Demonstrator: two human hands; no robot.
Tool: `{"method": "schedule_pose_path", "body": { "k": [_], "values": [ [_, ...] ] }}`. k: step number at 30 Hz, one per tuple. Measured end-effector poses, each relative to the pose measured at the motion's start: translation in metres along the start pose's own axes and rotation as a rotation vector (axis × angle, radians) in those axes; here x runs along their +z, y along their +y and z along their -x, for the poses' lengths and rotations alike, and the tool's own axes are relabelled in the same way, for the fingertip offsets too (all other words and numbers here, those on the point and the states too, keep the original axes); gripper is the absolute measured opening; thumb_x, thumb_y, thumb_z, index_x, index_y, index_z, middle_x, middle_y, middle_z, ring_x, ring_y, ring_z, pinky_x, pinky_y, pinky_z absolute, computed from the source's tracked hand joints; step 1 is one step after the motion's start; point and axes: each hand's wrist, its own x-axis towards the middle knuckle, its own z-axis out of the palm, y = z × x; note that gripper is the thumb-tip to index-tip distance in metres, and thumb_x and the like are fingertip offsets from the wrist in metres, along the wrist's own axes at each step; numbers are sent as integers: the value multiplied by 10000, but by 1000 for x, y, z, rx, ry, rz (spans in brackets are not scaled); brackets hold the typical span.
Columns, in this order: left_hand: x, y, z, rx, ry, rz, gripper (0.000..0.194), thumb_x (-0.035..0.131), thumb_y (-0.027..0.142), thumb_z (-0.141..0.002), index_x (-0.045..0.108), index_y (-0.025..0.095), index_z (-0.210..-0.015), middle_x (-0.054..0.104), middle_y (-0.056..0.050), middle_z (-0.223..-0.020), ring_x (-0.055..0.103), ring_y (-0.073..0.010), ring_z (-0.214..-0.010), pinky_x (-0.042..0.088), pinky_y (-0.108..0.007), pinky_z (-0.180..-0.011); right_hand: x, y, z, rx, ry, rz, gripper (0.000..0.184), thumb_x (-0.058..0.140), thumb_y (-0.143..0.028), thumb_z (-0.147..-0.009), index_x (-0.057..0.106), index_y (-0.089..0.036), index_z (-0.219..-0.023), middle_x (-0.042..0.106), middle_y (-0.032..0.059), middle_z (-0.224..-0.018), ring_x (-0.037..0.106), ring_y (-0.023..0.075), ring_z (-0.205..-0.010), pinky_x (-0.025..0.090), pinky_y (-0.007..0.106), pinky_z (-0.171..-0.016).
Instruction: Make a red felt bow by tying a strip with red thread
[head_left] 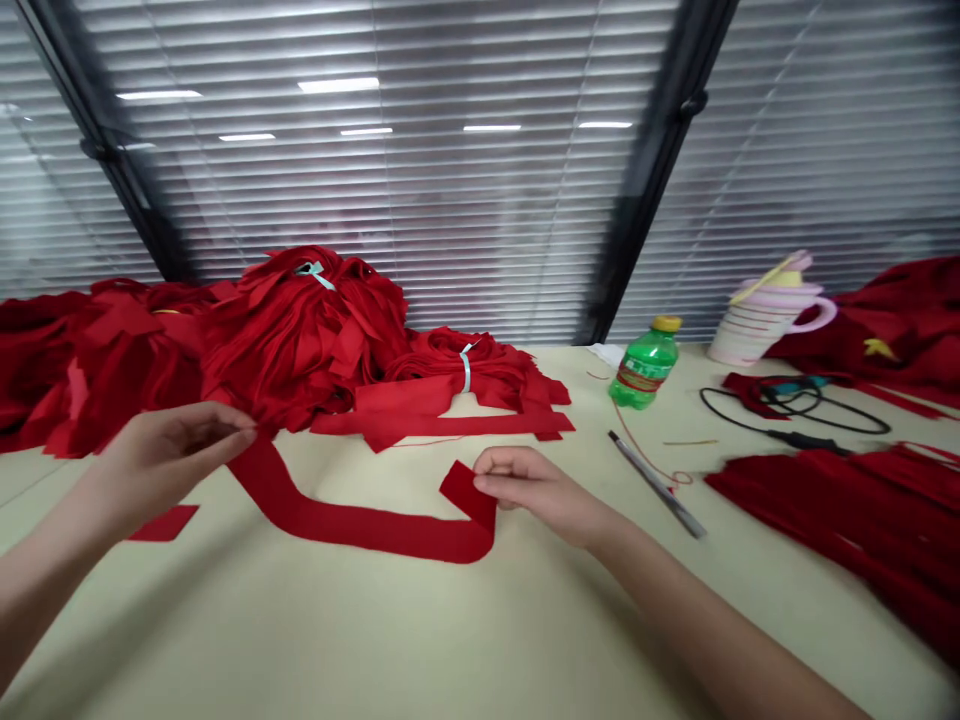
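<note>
A long red fabric strip (375,527) sags in a shallow curve between my two hands above the pale table (375,640). My left hand (176,450) pinches its left end between thumb and fingers. At the other end, my right hand (529,485) grips the strip near its tip, and a short flap folds over to the left. Under my left hand lies another red fabric piece (169,524), partly covered by the hand.
Behind my hands sit a tied red fabric bundle (300,330) and a smaller one (487,365). To the right are a green bottle (645,365), a silver pen-like tool (656,485), a black cable (802,437), a pink-white cup (757,320) and stacked red strips (847,510). Window blinds (465,200) stand behind.
</note>
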Motion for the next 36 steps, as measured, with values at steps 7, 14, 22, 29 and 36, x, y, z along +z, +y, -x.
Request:
{"method": "schedule_pose_path", "body": {
  "k": [7, 14, 22, 29, 36],
  "values": [
    [82, 17, 22, 284, -240, 59, 242, 537, 369, -869, 553, 148, -965, 567, 27, -680, 531, -105, -581, 452, -246, -577, 9, 16, -5, -23, -31, 189, 243, 654, -378, -787, 598, -142, -788, 590, -3, -728, 541, 106, -676, 410, 249, -655],
    [104, 2, 51, 463, -348, 53, 224, 524, 328, -905, 548, 136, -1017, 597, -1, -771, 575, -110, -636, 492, -265, -596, 15, 11, -8, -12, -20, 454, 174, 582, -292, -884, 584, -126, -829, 604, -6, -774, 589, 116, -711, 489, 292, -694],
    [88, -13, 49, 747, -370, 54, 157, 512, 212, -873, 620, 199, -986, 597, -95, -1184, 504, -237, -1150, 450, -386, -933, 63, -6, -30, -9, 254, 812, 188, 564, -317, -893, 585, -139, -839, 588, -2, -785, 567, 126, -729, 475, 319, -729],
    [108, -19, 49, 752, -396, 111, 167, 461, 189, -918, 616, 200, -979, 635, -59, -1088, 550, -200, -1099, 443, -351, -943, 105, 8, -32, -200, 285, 840, 240, 434, -25, -796, 519, -172, -965, 616, 25, -844, 564, 171, -805, 347, 411, -884],
    [110, -21, 50, 701, -395, 165, 166, 462, 180, -918, 618, 208, -968, 627, -46, -1024, 560, -185, -1031, 452, -330, -901, 113, 23, -24, -296, 215, 743, 243, 362, -102, -846, 420, -192, -1064, 597, 52, -869, 553, 210, -845, 384, 401, -823]
  ]
}}
